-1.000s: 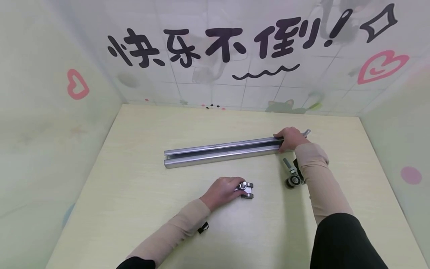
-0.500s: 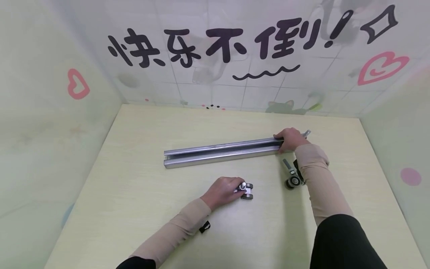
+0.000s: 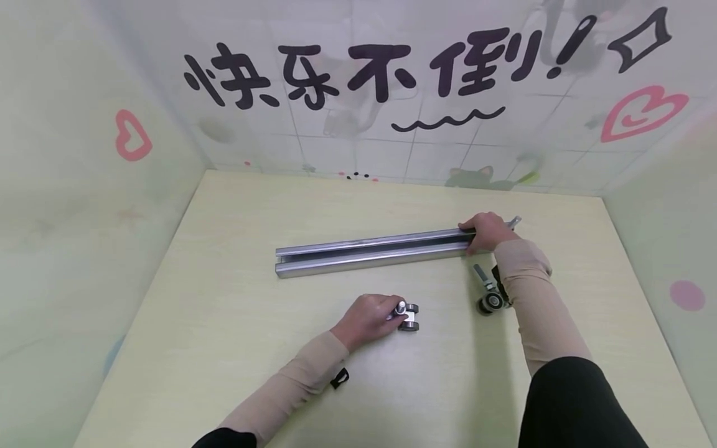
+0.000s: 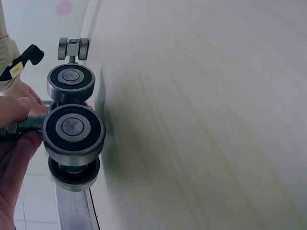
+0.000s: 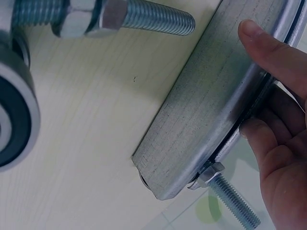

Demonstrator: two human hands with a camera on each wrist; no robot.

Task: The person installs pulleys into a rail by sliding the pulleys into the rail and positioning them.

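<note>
Nothing moved since earlier: left hand [image 3: 366, 318] grips roller [image 3: 409, 317], right hand [image 3: 486, 230] grips rail [image 3: 370, 252] end; next, lift roller to rail's open end

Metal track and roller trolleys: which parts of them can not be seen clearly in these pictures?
- Metal track: the right hand covers its right end in the head view.
- Roller trolley: its bolt is under the left hand; the left wrist view is blurred.
- Second roller trolley: partly behind the right sleeve in the head view, and cut by the right wrist view's edge.
</note>
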